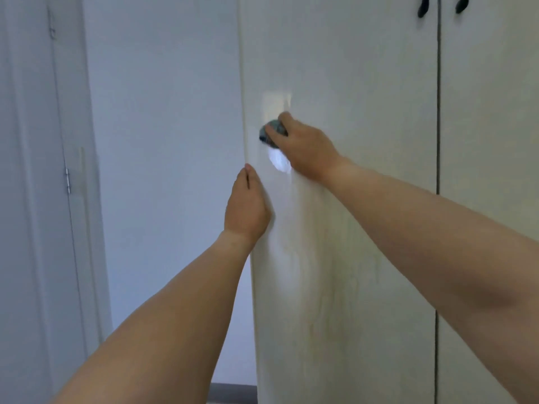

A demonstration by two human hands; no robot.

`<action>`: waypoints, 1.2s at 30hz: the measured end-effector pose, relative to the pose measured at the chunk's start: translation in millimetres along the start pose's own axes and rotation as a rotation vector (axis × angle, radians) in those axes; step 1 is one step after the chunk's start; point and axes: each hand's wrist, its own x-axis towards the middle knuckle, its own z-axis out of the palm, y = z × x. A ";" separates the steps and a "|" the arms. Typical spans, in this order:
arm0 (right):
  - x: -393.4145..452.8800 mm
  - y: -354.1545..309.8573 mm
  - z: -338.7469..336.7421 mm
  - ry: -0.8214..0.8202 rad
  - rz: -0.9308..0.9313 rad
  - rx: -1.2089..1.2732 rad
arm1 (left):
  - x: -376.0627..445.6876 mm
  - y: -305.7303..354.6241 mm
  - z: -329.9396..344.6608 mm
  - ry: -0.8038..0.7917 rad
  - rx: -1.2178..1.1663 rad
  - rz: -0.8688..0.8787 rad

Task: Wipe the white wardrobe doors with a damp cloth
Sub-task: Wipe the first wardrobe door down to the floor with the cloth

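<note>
1. While the right hand (303,150) presses a bunched grey cloth (272,133) against the left wardrobe door (350,228), fingers curled round it, the cloth sits near the door's nine o'clock edge.
2. At seven o'clock of it, the left hand (246,205) rests flat by that edge, holding nothing.
3. Streaks may dry below; the wad could slip off the edge.

Both hands (247,206) (303,147) outstretched, right apparently curled.

most of the cloth (272,132) under the right hand (303,150); two black handles (423,7) cropped by the top edge
</note>
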 end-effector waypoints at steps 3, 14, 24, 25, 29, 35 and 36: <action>52.8 -1.1 -15.0 0.046 0.340 0.092 | 0.8 -5.1 1.4 0.002 0.037 0.044; 18.5 -29.3 0.0 0.017 0.233 0.061 | -4.3 -25.2 7.7 -0.010 0.007 0.067; -44.1 -2.8 -2.9 0.133 0.527 0.127 | -6.2 -10.4 6.0 -0.069 0.012 0.033; -44.5 -9.1 -5.2 0.145 0.625 0.177 | -6.4 -8.3 6.5 -0.072 0.015 0.015; -67.7 -25.5 2.7 -0.064 0.100 0.122 | -9.8 3.8 10.0 -0.012 0.077 0.041; -88.9 53.3 -16.1 0.228 0.872 0.149 | -18.6 22.3 31.0 -0.044 0.248 0.162; -87.6 44.7 -16.1 0.264 0.907 0.121 | -18.7 22.7 33.3 -0.046 0.264 0.155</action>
